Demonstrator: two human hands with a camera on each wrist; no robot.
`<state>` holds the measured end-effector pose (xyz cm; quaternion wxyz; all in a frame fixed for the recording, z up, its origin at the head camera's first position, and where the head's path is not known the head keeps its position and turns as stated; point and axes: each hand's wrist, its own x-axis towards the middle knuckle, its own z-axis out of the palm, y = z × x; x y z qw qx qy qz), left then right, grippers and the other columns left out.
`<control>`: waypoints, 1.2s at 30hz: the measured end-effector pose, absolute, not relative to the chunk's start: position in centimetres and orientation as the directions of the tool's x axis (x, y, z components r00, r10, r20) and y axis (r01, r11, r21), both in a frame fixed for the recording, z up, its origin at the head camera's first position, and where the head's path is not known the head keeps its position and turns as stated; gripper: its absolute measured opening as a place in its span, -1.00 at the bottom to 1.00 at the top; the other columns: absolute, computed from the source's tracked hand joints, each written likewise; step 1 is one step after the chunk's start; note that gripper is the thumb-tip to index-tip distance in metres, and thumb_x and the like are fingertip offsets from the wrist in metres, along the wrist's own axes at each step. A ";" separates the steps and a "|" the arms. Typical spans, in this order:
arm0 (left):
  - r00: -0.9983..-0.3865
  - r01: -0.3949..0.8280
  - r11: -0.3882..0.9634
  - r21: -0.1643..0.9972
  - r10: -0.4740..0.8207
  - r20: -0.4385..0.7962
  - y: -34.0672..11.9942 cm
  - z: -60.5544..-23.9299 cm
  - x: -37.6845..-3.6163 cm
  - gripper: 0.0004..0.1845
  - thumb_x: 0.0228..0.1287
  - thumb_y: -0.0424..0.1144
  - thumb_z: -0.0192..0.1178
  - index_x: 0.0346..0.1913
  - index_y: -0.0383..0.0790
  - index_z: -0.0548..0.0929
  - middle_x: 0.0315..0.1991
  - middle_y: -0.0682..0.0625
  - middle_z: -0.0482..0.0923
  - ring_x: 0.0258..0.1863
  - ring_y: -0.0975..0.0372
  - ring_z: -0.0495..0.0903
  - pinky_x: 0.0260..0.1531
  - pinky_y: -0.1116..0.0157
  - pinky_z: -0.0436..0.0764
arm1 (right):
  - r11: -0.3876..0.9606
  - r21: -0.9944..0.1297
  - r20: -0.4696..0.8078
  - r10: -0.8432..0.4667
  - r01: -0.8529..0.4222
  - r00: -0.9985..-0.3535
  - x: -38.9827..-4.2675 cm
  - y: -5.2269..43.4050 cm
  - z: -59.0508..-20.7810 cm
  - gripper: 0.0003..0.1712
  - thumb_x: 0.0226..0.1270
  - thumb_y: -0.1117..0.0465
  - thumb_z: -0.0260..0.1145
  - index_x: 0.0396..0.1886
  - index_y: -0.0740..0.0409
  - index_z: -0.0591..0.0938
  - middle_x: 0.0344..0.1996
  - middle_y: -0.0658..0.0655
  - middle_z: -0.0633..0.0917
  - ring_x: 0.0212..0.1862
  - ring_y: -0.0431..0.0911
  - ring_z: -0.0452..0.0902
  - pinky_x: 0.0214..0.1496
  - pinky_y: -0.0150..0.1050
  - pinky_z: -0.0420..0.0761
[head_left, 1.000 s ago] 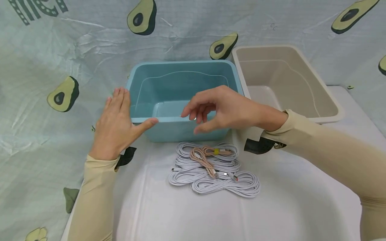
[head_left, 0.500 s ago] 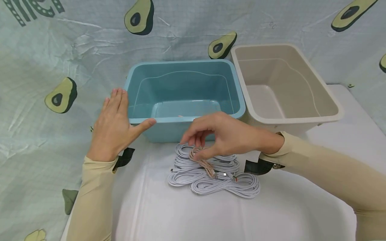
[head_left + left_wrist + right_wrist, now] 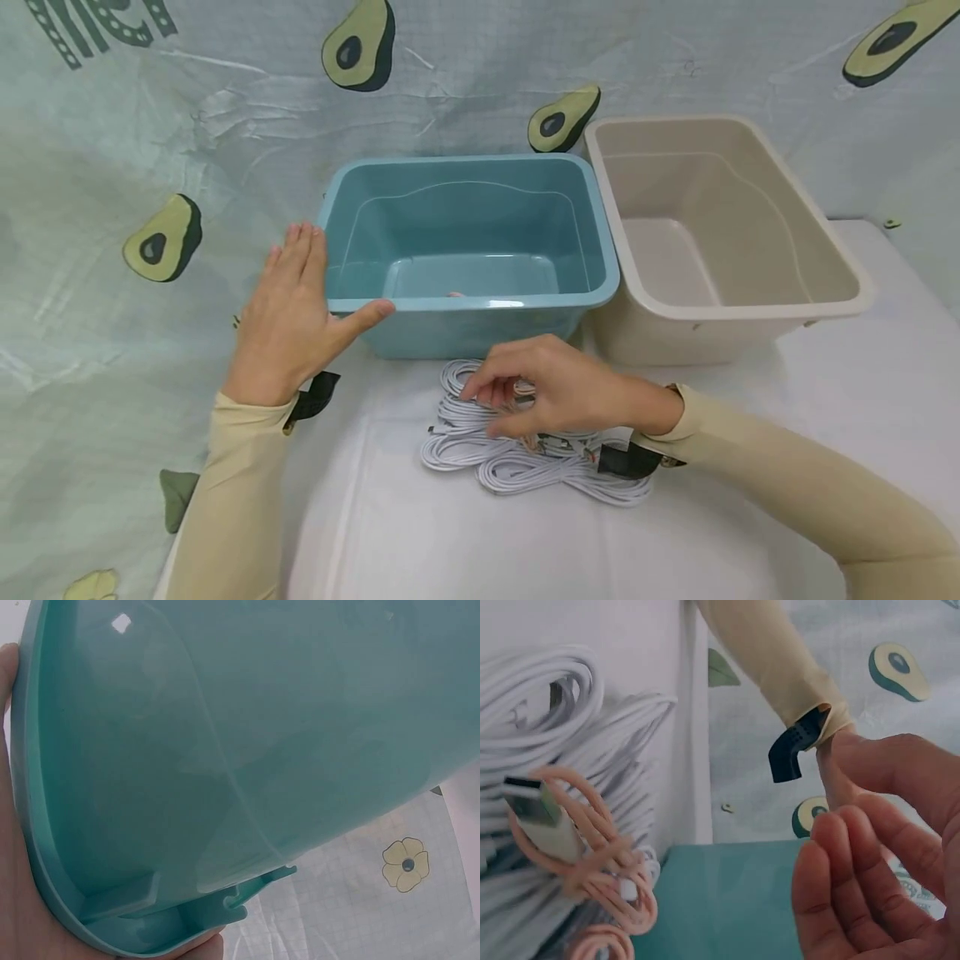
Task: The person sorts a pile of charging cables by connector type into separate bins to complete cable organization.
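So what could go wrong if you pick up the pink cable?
The pink cable lies on the white cables, so lifting it might drag one along. A plug right by it could snag. The left hand is at the rim of the blue bin, so a hard push might tip it.

Behind a white-covered table (image 3: 450, 542), a pale grey-green, avocado-printed sheet (image 3: 247, 108) was seen, apparently marked with cropped dark-green lettering (image 3: 137, 35).

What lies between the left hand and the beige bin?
The blue bin: the head view shows the left hand against its left end and the beige bin beside its right end.
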<state>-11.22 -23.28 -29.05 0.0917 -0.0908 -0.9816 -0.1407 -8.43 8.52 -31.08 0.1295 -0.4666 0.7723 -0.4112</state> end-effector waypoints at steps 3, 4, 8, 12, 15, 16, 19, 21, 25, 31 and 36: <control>-0.966 0.205 0.944 0.260 0.152 0.210 -23.4 -29.1 -11.2 0.36 0.17 0.64 0.08 0.64 -0.42 -0.04 0.68 -0.34 -0.12 0.71 -0.15 -0.11 0.73 -0.06 -0.13 | 0.248 -0.752 0.183 -0.811 -0.610 -0.555 -8.3 8.4 -32.2 -0.61 0.17 0.22 0.60 0.02 0.05 0.76 -0.30 -0.01 0.72 -0.23 -0.18 0.66 -0.15 -0.37 0.74; -0.966 0.205 0.943 0.261 0.152 0.211 -23.4 -29.0 -11.2 0.35 0.17 0.63 0.08 0.64 -0.42 -0.04 0.68 -0.34 -0.12 0.71 -0.15 -0.11 0.73 -0.06 -0.13 | 0.261 -0.752 0.177 -0.805 -0.605 -0.566 -8.3 8.4 -32.5 -0.61 0.18 0.22 0.60 0.02 0.05 0.76 -0.30 -0.01 0.73 -0.23 -0.19 0.66 -0.15 -0.35 0.74; -0.964 0.208 0.942 0.262 0.153 0.218 -23.3 -29.0 -11.0 0.33 0.20 0.59 0.11 0.64 -0.42 -0.04 0.69 -0.32 -0.12 0.71 -0.14 -0.10 0.73 -0.03 -0.12 | 0.313 -0.747 0.148 -0.782 -0.587 -0.606 -7.9 8.4 -33.5 -0.59 0.17 0.21 0.61 0.03 0.09 0.77 -0.25 0.04 0.76 -0.23 -0.24 0.65 -0.13 -0.32 0.77; -0.963 0.208 0.943 0.261 0.151 0.223 -23.3 -29.0 -10.8 0.32 0.21 0.56 0.14 0.64 -0.43 -0.03 0.69 -0.31 -0.10 0.71 -0.14 -0.08 0.74 -0.01 -0.13 | 0.365 -0.746 0.111 -0.757 -0.557 -0.644 -7.5 8.4 -34.3 -0.56 0.14 0.19 0.62 0.04 0.11 0.76 -0.21 0.04 0.78 -0.20 -0.28 0.64 -0.10 -0.30 0.77; -0.962 0.208 0.942 0.261 0.150 0.226 -23.3 -29.1 -10.7 0.31 0.21 0.56 0.15 0.64 -0.42 -0.03 0.69 -0.31 -0.10 0.71 -0.14 -0.08 0.73 -0.02 -0.13 | 0.394 -0.727 0.107 -0.744 -0.563 -0.660 -7.4 8.3 -34.9 -0.55 0.11 0.18 0.64 0.03 0.09 0.76 -0.24 0.01 0.75 -0.21 -0.29 0.62 -0.11 -0.29 0.75; -0.962 0.208 0.943 0.261 0.150 0.227 -23.2 -29.1 -10.7 0.31 0.21 0.56 0.14 0.64 -0.42 -0.03 0.69 -0.31 -0.09 0.71 -0.14 -0.08 0.73 -0.02 -0.12 | 0.401 -0.719 0.108 -0.742 -0.568 -0.662 -7.3 8.3 -35.1 -0.55 0.10 0.18 0.65 0.02 0.08 0.76 -0.25 -0.01 0.74 -0.22 -0.30 0.60 -0.12 -0.31 0.74; -0.962 0.208 0.942 0.262 0.149 0.228 -23.2 -29.1 -10.7 0.31 0.21 0.55 0.15 0.64 -0.41 -0.03 0.69 -0.31 -0.09 0.71 -0.14 -0.07 0.73 -0.03 -0.11 | 0.408 -0.700 0.118 -0.743 -0.585 -0.659 -7.2 8.3 -35.6 -0.55 0.06 0.19 0.67 -0.01 0.06 0.76 -0.31 -0.04 0.70 -0.26 -0.30 0.57 -0.18 -0.37 0.69; -0.960 0.211 0.942 0.261 0.150 0.235 -23.2 -29.2 -10.7 0.31 0.21 0.55 0.15 0.64 -0.42 -0.02 0.68 -0.32 -0.07 0.70 -0.15 -0.06 0.73 -0.03 -0.10 | 0.404 -0.689 0.133 -0.745 -0.601 -0.653 -7.2 8.3 -36.1 -0.55 0.04 0.20 0.67 -0.03 0.05 0.76 -0.33 -0.05 0.69 -0.28 -0.31 0.54 -0.21 -0.42 0.65; -0.955 0.220 0.941 0.256 0.154 0.253 -23.2 -29.2 -10.8 0.30 0.21 0.56 0.15 0.63 -0.43 0.01 0.67 -0.33 -0.04 0.70 -0.15 -0.03 0.73 -0.04 -0.08 | 0.414 -0.645 0.166 -0.744 -0.642 -0.647 -7.1 8.3 -36.5 -0.56 0.02 0.22 0.68 -0.06 0.05 0.76 -0.35 -0.08 0.67 -0.29 -0.33 0.51 -0.19 -0.46 0.61; -0.952 0.230 0.940 0.254 0.162 0.261 -23.1 -29.3 -10.7 0.29 0.21 0.54 0.16 0.62 -0.44 0.03 0.67 -0.34 -0.02 0.70 -0.15 -0.02 0.73 -0.03 -0.08 | 0.443 -0.618 0.171 -0.730 -0.649 -0.661 -6.6 8.5 -36.6 -0.58 0.03 0.29 0.62 -0.05 0.06 0.77 -0.35 -0.09 0.67 -0.27 -0.32 0.50 -0.17 -0.46 0.61; -0.949 0.231 0.940 0.251 0.161 0.272 -23.2 -29.3 -10.8 0.29 0.21 0.56 0.14 0.63 -0.43 0.04 0.67 -0.33 -0.02 0.69 -0.15 -0.01 0.73 -0.02 -0.07 | 0.452 -0.628 0.165 -0.718 -0.633 -0.676 -6.9 8.8 -36.4 -0.58 0.05 0.33 0.59 -0.03 0.05 0.77 -0.34 -0.09 0.67 -0.25 -0.32 0.53 -0.13 -0.43 0.65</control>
